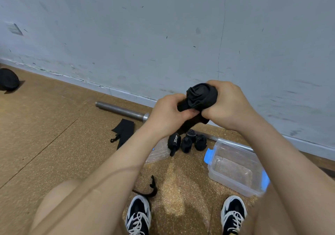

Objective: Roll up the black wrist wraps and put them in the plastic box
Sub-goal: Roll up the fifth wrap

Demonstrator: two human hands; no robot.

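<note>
Both grips (168, 115) (230, 104) tight round wrist wrap (201, 97)

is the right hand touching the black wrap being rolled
Touching. The head view shows the right hand curled round the rolled wrist wrap, left hand gripping its tail.

The half-rolled wrap (201, 98) is showing plain black, like the finished rolls (200, 142); one roll (174, 142) is carrying white lettering. The plastic box (232, 183) is looking clear, with bright blue clips (208, 156). The floor (54, 126) is showing speckled tan, the wall (163, 26) pale grey-blue with dark scuffs, the bar (117, 110) dull silver. The shoes (138, 214) are showing black and white, with white laces.
</note>
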